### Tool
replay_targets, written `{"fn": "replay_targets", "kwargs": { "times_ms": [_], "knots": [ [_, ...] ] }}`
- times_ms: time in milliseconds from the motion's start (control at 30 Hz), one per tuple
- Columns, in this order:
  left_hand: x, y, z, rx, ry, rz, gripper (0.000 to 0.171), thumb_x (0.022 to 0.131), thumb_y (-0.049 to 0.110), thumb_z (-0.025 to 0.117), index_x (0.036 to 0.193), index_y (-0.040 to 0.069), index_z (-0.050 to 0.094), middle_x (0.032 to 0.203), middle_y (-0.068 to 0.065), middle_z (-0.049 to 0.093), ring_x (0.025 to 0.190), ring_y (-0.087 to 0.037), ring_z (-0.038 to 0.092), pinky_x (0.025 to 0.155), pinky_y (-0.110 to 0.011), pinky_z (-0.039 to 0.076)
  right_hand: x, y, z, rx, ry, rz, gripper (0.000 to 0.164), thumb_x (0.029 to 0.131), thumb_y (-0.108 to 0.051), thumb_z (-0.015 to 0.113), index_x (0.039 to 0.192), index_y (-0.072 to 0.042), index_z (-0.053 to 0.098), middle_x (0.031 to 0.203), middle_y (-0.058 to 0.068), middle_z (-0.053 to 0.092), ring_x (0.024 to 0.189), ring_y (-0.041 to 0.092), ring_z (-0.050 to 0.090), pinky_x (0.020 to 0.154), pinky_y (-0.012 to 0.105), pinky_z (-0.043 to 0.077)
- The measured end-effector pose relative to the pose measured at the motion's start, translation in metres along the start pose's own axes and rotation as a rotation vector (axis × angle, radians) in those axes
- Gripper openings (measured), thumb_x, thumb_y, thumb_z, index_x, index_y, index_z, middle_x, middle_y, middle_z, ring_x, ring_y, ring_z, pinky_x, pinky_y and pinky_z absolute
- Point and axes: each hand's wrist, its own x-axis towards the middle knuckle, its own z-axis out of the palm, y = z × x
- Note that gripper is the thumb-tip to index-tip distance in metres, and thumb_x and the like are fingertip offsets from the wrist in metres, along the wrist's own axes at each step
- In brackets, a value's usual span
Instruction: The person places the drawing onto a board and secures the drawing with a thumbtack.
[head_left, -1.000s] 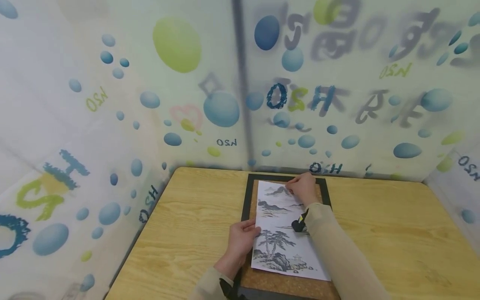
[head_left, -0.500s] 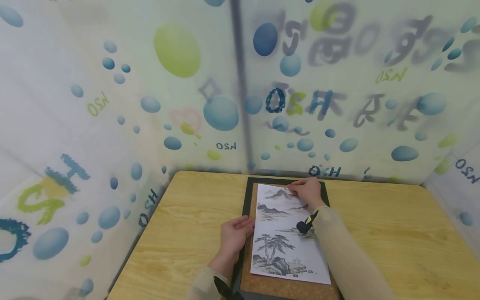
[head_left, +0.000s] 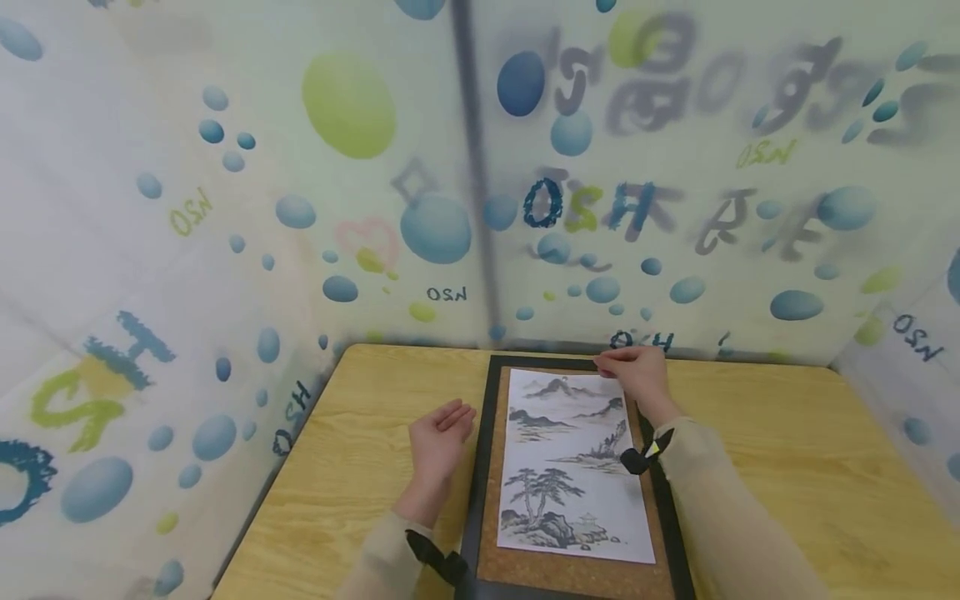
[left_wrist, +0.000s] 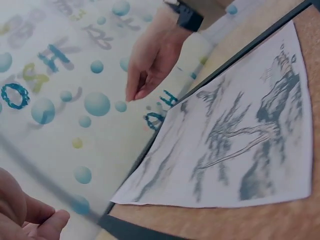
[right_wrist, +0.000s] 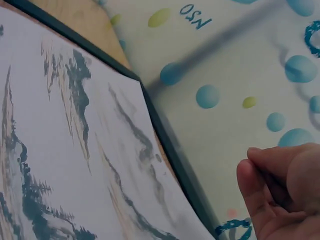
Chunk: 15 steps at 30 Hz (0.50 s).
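A white sheet with an ink landscape painting [head_left: 558,450] lies on a cork board [head_left: 570,575] in a black frame [head_left: 480,500]. A small greyish bit, like a pin head [right_wrist: 159,158], shows near the sheet's top edge in the right wrist view. My right hand [head_left: 636,375] hovers by the sheet's top right corner, thumb and forefinger tips close together, with nothing seen between them. Off the board's left side, my left hand [head_left: 441,442] is raised with relaxed fingers, holding nothing; part of it appears at the lower left corner of the left wrist view [left_wrist: 35,220].
The board lies on a wooden table [head_left: 382,433], its far end near the table's back edge. Behind stands a pale curtain [head_left: 360,192] printed with blue and green drops and lettering. Each wrist wears a black camera strap [head_left: 435,557].
My left hand has let go of the sheet's left edge and moved left. My right hand has come off the sheet's top area toward the right. The sheet stays on the board.
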Motion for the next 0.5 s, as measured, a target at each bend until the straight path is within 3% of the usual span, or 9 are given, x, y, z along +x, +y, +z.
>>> {"fn": "replay_targets", "kwargs": {
  "times_ms": [200,400,500],
  "knots": [
    [0.015,0.027,-0.006,0.061,-0.007,0.182,0.037,0.101,-0.008,0.065,0.137,-0.014,0.06,0.13,-0.032,0.067,0.122,-0.038,0.068,0.094,-0.029,0.056,-0.012,-0.021,-0.005,0.07,0.048,-0.039,0.031,0.095,-0.015,0.082,0.115,0.009,0.077,0.101,0.015,0.079,0.08,0.015,0.077,0.084,0.04,0.062],
    [0.025,0.049,-0.004,0.176,-0.008,0.413,0.034,0.102,-0.006,0.065,0.136,-0.01,0.064,0.127,-0.025,0.071,0.119,-0.032,0.07,0.093,-0.027,0.056,-0.029,-0.044,-0.008,0.04,0.08,-0.152,0.028,0.095,-0.016,0.083,0.11,0.007,0.079,0.103,0.018,0.077,0.078,0.013,0.076,0.081,0.037,0.062],
    [0.027,0.055,-0.002,0.24,-0.023,0.544,0.032,0.103,-0.003,0.066,0.134,-0.008,0.066,0.126,-0.021,0.072,0.118,-0.027,0.071,0.091,-0.027,0.056,-0.036,-0.049,-0.011,0.032,0.076,-0.253,0.024,0.095,-0.015,0.083,0.107,0.005,0.08,0.1,0.019,0.078,0.077,0.017,0.076,0.077,0.033,0.063]
  ]
}}
